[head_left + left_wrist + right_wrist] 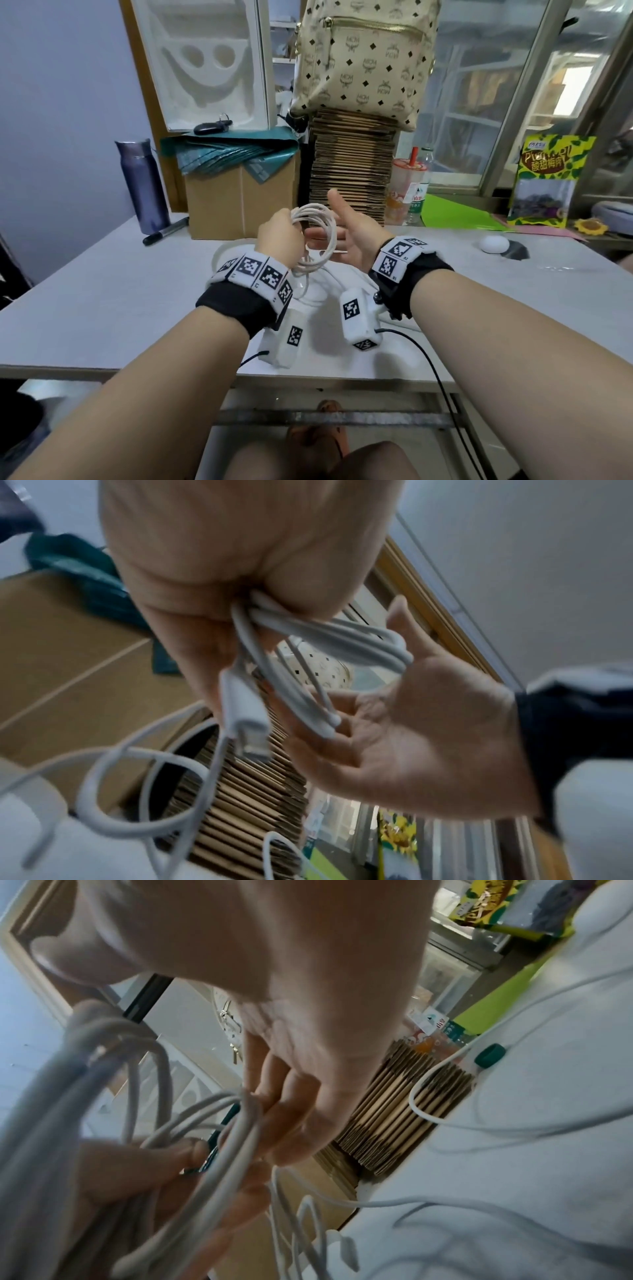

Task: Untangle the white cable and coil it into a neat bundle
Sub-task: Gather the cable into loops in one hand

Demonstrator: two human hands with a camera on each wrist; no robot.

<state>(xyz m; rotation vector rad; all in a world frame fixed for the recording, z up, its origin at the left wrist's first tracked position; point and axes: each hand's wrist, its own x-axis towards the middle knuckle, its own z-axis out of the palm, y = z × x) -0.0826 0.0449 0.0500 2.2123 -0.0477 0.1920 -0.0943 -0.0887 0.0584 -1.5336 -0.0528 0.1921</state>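
The white cable [320, 233] is wound into several loops above the grey table [102, 308]. My left hand [279, 236] grips the left side of the coil in a fist, seen close in the left wrist view [240, 547]. My right hand [346, 236] is flat, palm facing left and thumb up, with the coil's right side resting against the palm [428, 723]. The cable's plug [245, 721] hangs free below the left fist. A loose length of cable [226, 253] trails from the coil down onto the table. In the right wrist view the straight fingers [284, 1096] touch the strands [236, 1139].
Behind the hands stand a cardboard box [239, 202], a tall stack of flat cardboard [352, 171] with a patterned backpack [366, 58] on top, and a drink cup [406, 186]. A purple bottle [142, 185] and black marker [166, 231] are left; a white round object [494, 244] lies right.
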